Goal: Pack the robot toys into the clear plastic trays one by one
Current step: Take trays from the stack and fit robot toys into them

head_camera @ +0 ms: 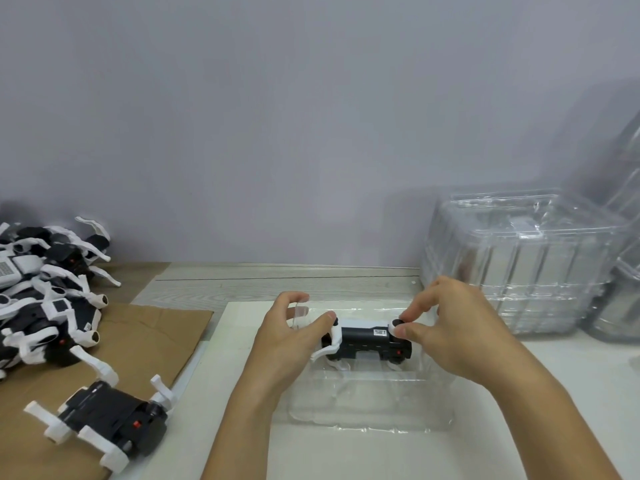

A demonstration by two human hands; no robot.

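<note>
A black and white robot toy (pixel 367 342) lies on its side over the far part of a clear plastic tray (pixel 367 407) on the white board. My left hand (pixel 294 337) holds the toy's left end, thumb against its white leg, with the other fingers curled above. My right hand (pixel 446 323) pinches the white and black round part at the toy's right end between thumb and forefinger. Another robot toy (pixel 107 415) lies alone on the brown cardboard at the lower left. A heap of several more toys (pixel 45 292) sits at the far left.
Stacks of clear plastic trays (pixel 519 261) stand at the right against the grey wall, with more leaning behind them (pixel 623 202). Brown cardboard (pixel 145 337) covers the left of the table. The white board (pixel 242 341) lies under the open tray.
</note>
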